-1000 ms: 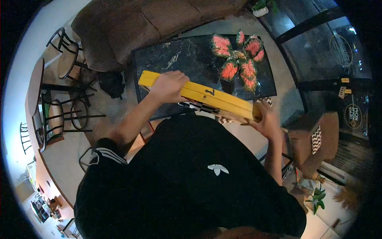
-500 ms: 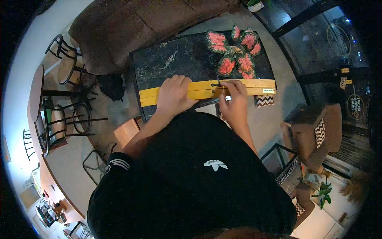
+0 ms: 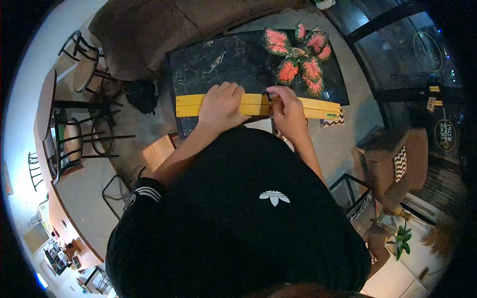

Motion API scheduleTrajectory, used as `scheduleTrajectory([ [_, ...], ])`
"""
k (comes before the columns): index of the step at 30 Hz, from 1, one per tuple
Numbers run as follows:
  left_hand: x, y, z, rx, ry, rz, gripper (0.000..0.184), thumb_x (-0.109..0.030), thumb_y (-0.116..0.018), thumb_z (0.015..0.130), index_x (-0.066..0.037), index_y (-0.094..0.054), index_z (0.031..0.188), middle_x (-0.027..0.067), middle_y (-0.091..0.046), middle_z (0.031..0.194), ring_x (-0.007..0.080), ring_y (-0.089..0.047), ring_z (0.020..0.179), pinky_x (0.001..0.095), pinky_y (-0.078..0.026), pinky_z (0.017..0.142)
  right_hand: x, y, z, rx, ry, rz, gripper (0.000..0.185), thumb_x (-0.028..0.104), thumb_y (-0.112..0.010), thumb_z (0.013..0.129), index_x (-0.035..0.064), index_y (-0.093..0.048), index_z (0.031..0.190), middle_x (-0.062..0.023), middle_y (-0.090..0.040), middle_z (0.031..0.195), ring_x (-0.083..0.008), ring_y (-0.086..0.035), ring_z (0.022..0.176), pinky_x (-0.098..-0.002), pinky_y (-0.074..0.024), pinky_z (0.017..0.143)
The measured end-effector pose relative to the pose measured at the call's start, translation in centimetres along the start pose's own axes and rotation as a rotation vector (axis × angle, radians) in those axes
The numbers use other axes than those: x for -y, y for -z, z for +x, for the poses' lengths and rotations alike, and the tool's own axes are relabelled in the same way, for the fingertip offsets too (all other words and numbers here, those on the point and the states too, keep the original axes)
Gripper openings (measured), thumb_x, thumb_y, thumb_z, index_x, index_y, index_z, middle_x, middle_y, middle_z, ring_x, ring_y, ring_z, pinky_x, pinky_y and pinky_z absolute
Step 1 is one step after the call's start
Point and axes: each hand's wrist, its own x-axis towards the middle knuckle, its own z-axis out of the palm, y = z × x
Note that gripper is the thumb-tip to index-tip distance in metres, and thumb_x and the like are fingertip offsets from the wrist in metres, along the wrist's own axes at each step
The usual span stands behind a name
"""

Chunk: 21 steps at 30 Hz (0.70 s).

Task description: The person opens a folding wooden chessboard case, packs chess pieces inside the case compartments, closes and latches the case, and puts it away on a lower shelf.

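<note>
A long, narrow yellow wooden case (image 3: 256, 104) lies across in front of my chest, with a seam running along its length and a small green label near its right end. My left hand (image 3: 222, 105) is closed round it, left of the middle, thumb on the near side. At the middle of the case sits a small black latch (image 3: 269, 94). My right hand (image 3: 289, 109) is closed there, its thumb and fingers pinching at the latch and partly hiding it. What the case contains cannot be seen.
Beyond the case stands a black marble-look table (image 3: 233, 62) with a pink-leaved potted plant (image 3: 300, 54) on it. A brown sofa (image 3: 154, 35) lines the far side. Stools (image 3: 85, 69) stand at left, a brown armchair (image 3: 392, 159) at right.
The case has tilted, its seam face now turned more toward me, and shifted slightly. My right hand has moved a little left, its fingers now at the black latch. My left hand keeps its grip.
</note>
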Motion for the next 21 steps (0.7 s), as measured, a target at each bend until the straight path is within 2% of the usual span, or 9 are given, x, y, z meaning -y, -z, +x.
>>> scheduleTrajectory([
  [2, -0.1, -0.1, -0.3, 0.007, -0.002, 0.004, 0.047, -0.038, -0.085, 0.064, -0.006, -0.065, 0.091, 0.0083, -0.061, 0.088, 0.0276, -0.063, 0.089, 0.0407, -0.05, 0.075, 0.4, 0.2, 0.1, 0.092, -0.109, 0.224, 0.041, -0.013, -0.05, 0.084, 0.0017, -0.065, 0.119, -0.0156, -0.068, 0.109, -0.0286, -0.068, 0.101, -0.0361, -0.0531, 0.087],
  [3, -0.1, 0.0, -0.4, 0.01, -0.009, 0.011, 0.048, -0.039, -0.086, 0.064, -0.005, -0.065, 0.09, 0.0087, -0.062, 0.089, 0.0259, -0.064, 0.09, 0.0388, -0.049, 0.076, 0.3, 0.2, 0.1, 0.093, -0.112, 0.227, 0.041, -0.013, -0.05, 0.084, 0.0017, -0.065, 0.119, -0.0156, -0.068, 0.109, -0.0286, -0.068, 0.101, -0.0361, -0.0531, 0.087],
  [5, 0.0, -0.3, -0.7, 0.021, -0.014, 0.014, 0.049, -0.041, -0.086, 0.065, -0.005, -0.065, 0.09, 0.0086, -0.062, 0.088, 0.0259, -0.064, 0.089, 0.0386, -0.05, 0.076, -0.2, 0.5, 0.0, 0.232, -0.08, 0.352, 0.042, -0.015, -0.049, 0.081, 0.0016, -0.064, 0.117, -0.0151, -0.069, 0.103, -0.0275, -0.068, 0.095, -0.0373, -0.0537, 0.085],
  [8, -0.2, -0.6, -1.3, 0.032, -0.023, 0.003, 0.051, -0.044, -0.086, 0.066, -0.005, -0.065, 0.089, 0.0084, -0.062, 0.088, 0.0259, -0.064, 0.089, 0.0385, -0.05, 0.076, -0.1, 0.9, -0.6, 0.25, -0.111, 0.39, 0.044, -0.014, -0.048, 0.081, 0.0025, -0.064, 0.119, -0.0144, -0.069, 0.099, -0.0258, -0.069, 0.093, -0.0365, -0.0542, 0.084],
  [9, -0.2, -0.6, -1.4, 0.033, -0.031, -0.006, 0.052, -0.046, -0.086, 0.066, -0.005, -0.065, 0.089, 0.0084, -0.062, 0.088, 0.0259, -0.064, 0.089, 0.0385, -0.05, 0.076, 0.2, 1.1, -0.9, 0.221, -0.117, 0.344, 0.042, -0.012, -0.047, 0.083, 0.0006, -0.065, 0.119, -0.0145, -0.069, 0.098, -0.024, -0.068, 0.092, -0.0336, -0.0536, 0.084],
  [13, 0.1, -1.2, -1.9, 0.051, -0.045, -0.062, 0.05, -0.043, -0.086, 0.063, -0.007, -0.063, 0.092, 0.0081, -0.06, 0.089, 0.0289, -0.062, 0.091, 0.0416, -0.05, 0.077, 1.0, 1.7, -1.3, 0.259, -0.033, 0.194, 0.041, -0.012, -0.048, 0.081, -0.0004, -0.067, 0.116, -0.0153, -0.067, 0.095, -0.0264, -0.068, 0.09, -0.0351, -0.0541, 0.081],
  [15, 0.1, -1.3, -2.0, 0.075, -0.047, -0.077, 0.052, -0.043, -0.086, 0.061, -0.008, -0.063, 0.092, 0.0076, -0.06, 0.09, 0.0282, -0.062, 0.093, 0.0412, -0.049, 0.077, 1.3, 1.8, -1.4, 0.299, -0.028, 0.137, 0.04, -0.012, -0.05, 0.078, -0.0012, -0.068, 0.112, -0.0163, -0.066, 0.094, -0.0299, -0.068, 0.087, -0.036, -0.054, 0.079],
  [19, -0.2, -1.4, -2.1, 0.051, -0.07, -0.057, 0.05, -0.044, -0.086, 0.064, -0.006, -0.063, 0.088, 0.0074, -0.06, 0.087, 0.0258, -0.062, 0.089, 0.0396, -0.049, 0.077, 1.0, 2.0, -1.7, 0.358, 0.031, 0.088, 0.04, -0.012, -0.053, 0.075, -0.0009, -0.067, 0.11, -0.0169, -0.066, 0.095, -0.0312, -0.067, 0.089, -0.0368, -0.0539, 0.079],
  [21, -0.2, -1.7, -2.2, 0.111, -0.047, -0.072, 0.055, -0.044, -0.087, 0.059, -0.008, -0.063, 0.093, 0.0065, -0.06, 0.091, 0.0268, -0.062, 0.094, 0.0411, -0.05, 0.079, 0.8, 2.2, -1.8, 0.376, 0.11, 0.076, 0.037, -0.013, -0.055, 0.074, -0.0009, -0.066, 0.108, -0.0172, -0.065, 0.094, -0.0324, -0.064, 0.09, -0.0382, -0.0527, 0.081],
])
